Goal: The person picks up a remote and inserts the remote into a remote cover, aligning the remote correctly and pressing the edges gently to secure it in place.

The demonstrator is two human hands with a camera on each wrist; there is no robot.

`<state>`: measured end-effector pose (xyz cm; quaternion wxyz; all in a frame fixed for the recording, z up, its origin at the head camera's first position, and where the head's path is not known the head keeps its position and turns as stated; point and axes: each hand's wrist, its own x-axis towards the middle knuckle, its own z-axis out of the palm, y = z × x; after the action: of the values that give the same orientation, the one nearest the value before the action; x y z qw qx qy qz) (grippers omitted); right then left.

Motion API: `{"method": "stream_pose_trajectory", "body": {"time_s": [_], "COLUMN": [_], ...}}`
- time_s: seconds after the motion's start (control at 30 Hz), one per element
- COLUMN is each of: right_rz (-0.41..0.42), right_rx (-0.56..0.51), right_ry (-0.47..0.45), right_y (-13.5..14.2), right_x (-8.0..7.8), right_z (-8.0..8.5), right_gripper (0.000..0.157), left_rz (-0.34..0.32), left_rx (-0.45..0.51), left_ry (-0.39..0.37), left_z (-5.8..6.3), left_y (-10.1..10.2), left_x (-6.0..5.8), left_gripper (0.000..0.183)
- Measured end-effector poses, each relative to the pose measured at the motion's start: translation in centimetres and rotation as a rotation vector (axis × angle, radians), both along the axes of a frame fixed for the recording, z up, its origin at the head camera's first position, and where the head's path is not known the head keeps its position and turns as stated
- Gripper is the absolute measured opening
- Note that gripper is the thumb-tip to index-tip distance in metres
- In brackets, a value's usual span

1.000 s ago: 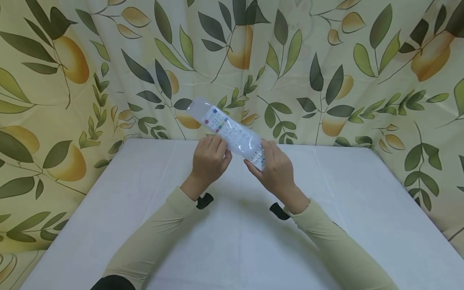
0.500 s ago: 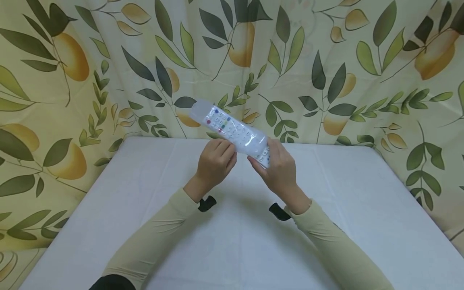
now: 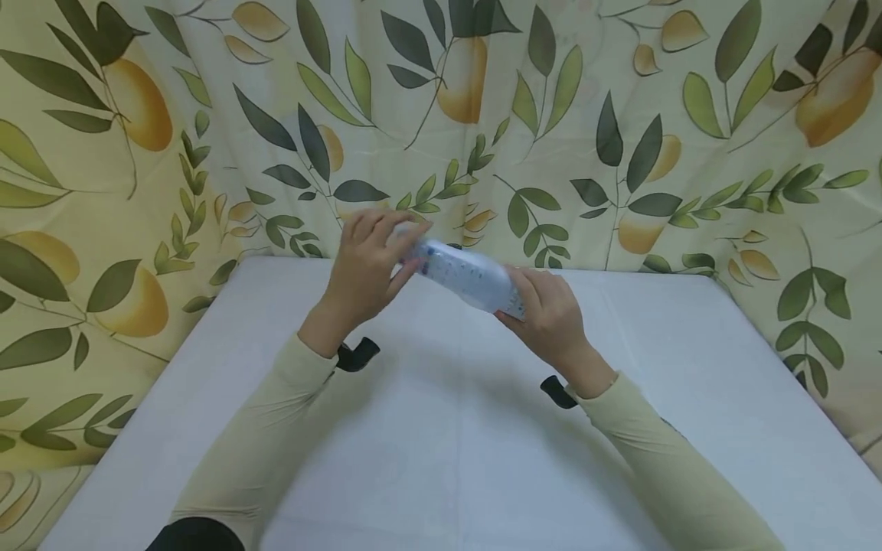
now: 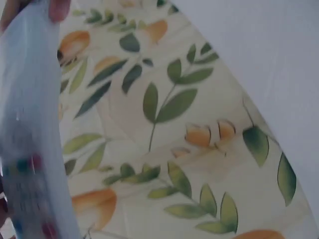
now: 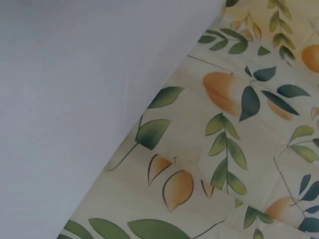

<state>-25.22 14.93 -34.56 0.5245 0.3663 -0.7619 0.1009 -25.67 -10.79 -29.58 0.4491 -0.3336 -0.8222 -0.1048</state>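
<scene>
A white remote control [image 3: 475, 279] with many small buttons, inside a clear plastic sleeve [image 3: 448, 260], is held above the far part of the table, sloping down to the right. My right hand [image 3: 551, 315] grips its right end, thumb below and fingers behind. At the left end my left hand [image 3: 360, 268] pinches the sleeve between thumb and fingers, covering that end. Close up in the left wrist view, the blurred sleeve [image 4: 32, 89] runs down the left edge, with fingertips [image 4: 59, 9] at its top and coloured buttons lower down. The right wrist view shows neither hand nor remote.
A white-covered table [image 3: 441, 451] lies beneath both arms. Behind it and along its sides hangs a curtain [image 3: 620, 69] printed with leaves and yellow fruit. Black straps [image 3: 358, 355] sit at the wrists, below the sleeve cuffs.
My left hand has moved from the near edge of the remote to its left end, fingers spreading. The remote has tipped and shifted slightly right and down, with my right hand following.
</scene>
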Motion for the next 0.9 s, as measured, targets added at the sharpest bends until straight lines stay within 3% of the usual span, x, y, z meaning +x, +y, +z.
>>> {"method": "stream_pose_trajectory", "body": {"time_s": [0.07,0.13,0.3,0.57,0.67,0.83,0.9], "right_rz": [0.028,0.056,0.12,0.238,0.253,0.213,0.204], "right_rx": [0.038,0.084,0.149,0.156,0.17,0.168,0.136], "right_ry": [0.017,0.031,0.0,-0.21,-0.304,-0.487,-0.562], "right_y": [0.1,0.1,0.3,0.4,0.3,-0.2,-0.4], "right_x": [0.0,0.0,0.0,0.2,0.3,0.1,0.0], "right_z": [0.0,0.1,0.1,0.6,1.0,1.2,1.1], "right_gripper": [0.072,0.07,0.069,0.074,0.074,0.07,0.065], "left_rz": [-0.079,-0.14,-0.201,-0.289,-0.263,-0.066,0.017], "left_rx": [-0.107,-0.165,-0.111,-0.057,-0.081,-0.185,-0.236], "left_ry": [-0.069,-0.076,0.015,0.158,0.233,0.344,0.311], "left_z": [0.2,0.1,-0.3,-1.6,-2.1,-2.9,-3.2], "left_y": [0.6,1.3,2.3,3.3,3.7,3.7,3.4], "left_x": [-0.1,0.0,0.2,0.8,1.0,0.6,0.5], "left_gripper": [0.034,0.028,0.014,0.009,0.011,0.014,0.024]}}
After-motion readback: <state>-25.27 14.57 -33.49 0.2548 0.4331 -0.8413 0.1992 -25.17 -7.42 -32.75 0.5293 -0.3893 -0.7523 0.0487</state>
